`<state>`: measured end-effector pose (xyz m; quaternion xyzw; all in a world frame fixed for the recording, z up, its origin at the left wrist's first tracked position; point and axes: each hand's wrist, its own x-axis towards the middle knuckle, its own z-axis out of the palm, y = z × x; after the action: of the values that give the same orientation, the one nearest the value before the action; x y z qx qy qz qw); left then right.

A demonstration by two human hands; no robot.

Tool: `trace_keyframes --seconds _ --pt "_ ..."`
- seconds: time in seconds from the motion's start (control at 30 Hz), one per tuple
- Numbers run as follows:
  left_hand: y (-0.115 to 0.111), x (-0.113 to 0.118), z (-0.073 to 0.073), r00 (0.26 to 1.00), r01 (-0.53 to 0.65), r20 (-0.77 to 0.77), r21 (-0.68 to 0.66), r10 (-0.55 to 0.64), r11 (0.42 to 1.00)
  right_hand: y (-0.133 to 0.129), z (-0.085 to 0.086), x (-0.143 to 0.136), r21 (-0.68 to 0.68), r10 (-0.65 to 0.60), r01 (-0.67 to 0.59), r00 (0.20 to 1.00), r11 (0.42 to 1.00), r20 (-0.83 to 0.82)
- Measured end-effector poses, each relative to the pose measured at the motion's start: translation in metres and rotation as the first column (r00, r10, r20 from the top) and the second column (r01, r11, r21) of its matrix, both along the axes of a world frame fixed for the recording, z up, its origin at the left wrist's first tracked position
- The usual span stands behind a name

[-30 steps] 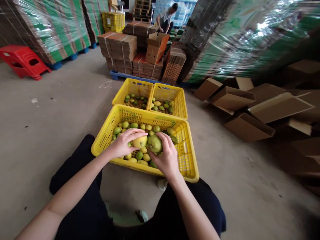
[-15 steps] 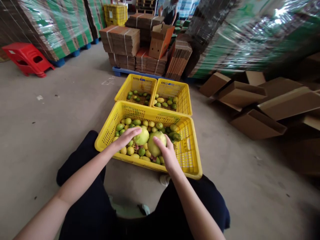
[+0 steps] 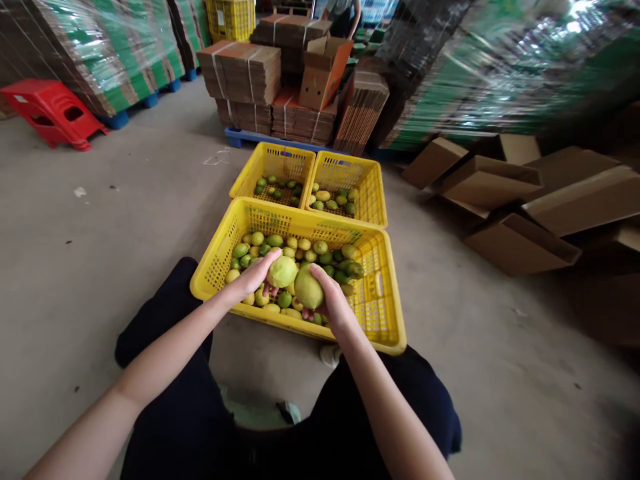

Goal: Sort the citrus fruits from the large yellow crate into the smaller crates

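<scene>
The left hand (image 3: 256,274) grips 1 rounded lemon (image 3: 283,272), the right hand (image 3: 334,303) 1 larger lemon (image 3: 309,288); the 2 sit side by side between the hands, long axes unclear, above the yellow crate (image 3: 395,293)

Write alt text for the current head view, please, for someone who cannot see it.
A person's left hand and right hand each hold a yellow-green fruit over a yellow crate of green and yellow fruit. Beyond it stand two more such crates, with cardboard stacks behind.
</scene>
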<state>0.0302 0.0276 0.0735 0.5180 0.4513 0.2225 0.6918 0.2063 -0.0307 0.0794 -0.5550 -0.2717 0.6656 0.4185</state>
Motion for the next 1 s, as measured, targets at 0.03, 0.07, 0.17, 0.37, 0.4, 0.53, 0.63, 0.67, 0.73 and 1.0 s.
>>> trace_keyframes --seconds 0.03,0.07,0.17,0.37,0.4,0.53,0.63,0.67,0.73,1.0 --pt "0.000 0.000 0.001 1.000 -0.003 -0.002 -0.022 0.003 1.000 0.002 0.000 -0.001 -0.039 0.008 -0.010 0.999 0.999 -0.043" --pt "0.001 0.001 0.002 1.000 -0.006 -0.005 -0.049 0.005 0.999 0.003 0.001 -0.002 -0.084 0.011 -0.019 0.996 0.996 -0.085" --pt "0.002 0.002 0.004 1.000 -0.019 -0.018 -0.117 0.017 0.993 0.009 0.004 -0.004 -0.200 -0.025 -0.009 0.986 0.980 -0.167" --pt "0.004 0.004 0.002 0.997 -0.077 -0.019 -0.141 0.075 0.987 0.011 0.005 -0.002 -0.227 -0.084 0.028 0.968 0.974 -0.238" --pt "0.004 0.004 0.000 0.997 -0.073 -0.013 -0.140 0.072 0.987 0.011 0.004 -0.001 -0.224 -0.081 0.025 0.966 0.974 -0.244" --pt "0.004 0.003 -0.006 0.999 -0.037 0.002 -0.091 0.037 0.995 0.011 -0.003 0.000 -0.199 -0.022 -0.023 0.974 0.980 -0.224" --pt "0.003 -0.002 -0.007 0.998 -0.055 0.015 0.096 0.054 0.994 0.010 -0.008 0.000 -0.076 -0.003 -0.006 0.994 0.997 -0.110" --pt "0.003 -0.005 -0.006 0.998 -0.065 0.019 0.193 0.063 0.979 0.009 -0.008 0.000 0.011 -0.041 0.041 0.999 0.999 -0.028" --pt "0.003 -0.010 -0.005 0.998 -0.063 0.018 0.406 0.061 0.912 0.006 -0.008 0.002 0.264 -0.173 0.115 0.963 0.958 0.206" --pt "-0.001 -0.012 -0.005 0.995 -0.079 0.037 0.862 0.093 0.501 -0.006 0.002 0.014 0.776 -0.622 -0.360 0.464 0.519 0.631"
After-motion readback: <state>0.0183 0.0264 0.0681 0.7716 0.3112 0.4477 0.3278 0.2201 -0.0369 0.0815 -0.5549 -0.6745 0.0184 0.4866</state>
